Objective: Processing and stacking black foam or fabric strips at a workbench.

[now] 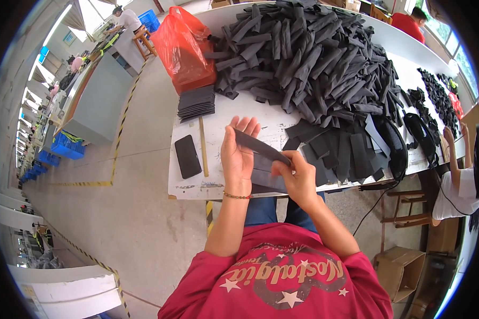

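Note:
A dark grey fabric strip [262, 147] slants between my two hands over the table's near edge. My left hand [238, 158] is turned palm up with its fingers stretched out, and the strip's far end lies across them by the thumb. My right hand [299, 178] is closed on the strip's near end, pinching it between thumb and fingers. Under the hands, flat grey fabric pieces [266, 178] lie at the table edge, partly hidden by the right hand. Left of my left hand are a black phone [188, 157] and a narrow wooden strip [203, 146].
A big heap of folded dark fabric strips [308, 53] covers the table's far side. Flat dark pieces [346, 151] lie to the right. A neat fabric stack [196, 103] sits before a red plastic bag [183, 50]. At right, another person's arms [453, 154] reach over the table.

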`<state>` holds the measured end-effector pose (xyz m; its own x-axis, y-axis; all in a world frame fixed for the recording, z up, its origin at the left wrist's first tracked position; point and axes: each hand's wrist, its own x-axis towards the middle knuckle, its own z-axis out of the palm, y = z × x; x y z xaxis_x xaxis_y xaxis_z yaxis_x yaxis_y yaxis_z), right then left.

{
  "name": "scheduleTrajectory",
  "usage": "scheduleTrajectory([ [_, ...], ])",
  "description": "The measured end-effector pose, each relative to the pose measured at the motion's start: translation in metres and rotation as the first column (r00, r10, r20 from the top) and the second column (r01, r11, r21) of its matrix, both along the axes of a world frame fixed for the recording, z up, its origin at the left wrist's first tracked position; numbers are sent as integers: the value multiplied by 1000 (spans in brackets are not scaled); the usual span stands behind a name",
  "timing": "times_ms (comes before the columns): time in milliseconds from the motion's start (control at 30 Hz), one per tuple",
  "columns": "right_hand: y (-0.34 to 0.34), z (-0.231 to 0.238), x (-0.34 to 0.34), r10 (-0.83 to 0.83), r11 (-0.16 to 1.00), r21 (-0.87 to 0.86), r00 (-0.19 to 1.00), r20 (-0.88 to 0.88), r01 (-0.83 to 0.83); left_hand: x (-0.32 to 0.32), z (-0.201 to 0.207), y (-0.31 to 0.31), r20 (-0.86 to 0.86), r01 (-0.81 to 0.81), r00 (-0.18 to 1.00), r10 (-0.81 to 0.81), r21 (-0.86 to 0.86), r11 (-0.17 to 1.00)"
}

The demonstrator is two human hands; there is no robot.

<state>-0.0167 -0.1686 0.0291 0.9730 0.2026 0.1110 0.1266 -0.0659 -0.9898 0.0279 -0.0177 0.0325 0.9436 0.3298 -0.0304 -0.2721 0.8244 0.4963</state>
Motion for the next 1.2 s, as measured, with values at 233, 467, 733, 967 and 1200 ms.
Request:
scheduleTrajectory([
  [233, -20, -13, 24, -53, 911, -229, 647, 761, 343, -28, -12, 10, -184, 109, 981, -65, 237, 965],
  [467, -23, -17, 17, -11, 877, 464, 970, -242, 126, -30, -19, 15, -184, 7, 981, 59, 340, 941],
  [733, -18, -42, 10, 0, 948, 308, 964, -264, 85, -31, -35, 13, -222, 54, 975, 19, 320, 946],
  [967, -22, -6, 8, -54, 959, -247, 946, 320, 138, -35, -28, 15, -243, 110, 970, 9, 471, 875],
  [1200, -27, 0, 36, 219, 964, 202, 945, -245, -171, -40, -25, 7, -228, 367, 929, -291, 487, 793],
])
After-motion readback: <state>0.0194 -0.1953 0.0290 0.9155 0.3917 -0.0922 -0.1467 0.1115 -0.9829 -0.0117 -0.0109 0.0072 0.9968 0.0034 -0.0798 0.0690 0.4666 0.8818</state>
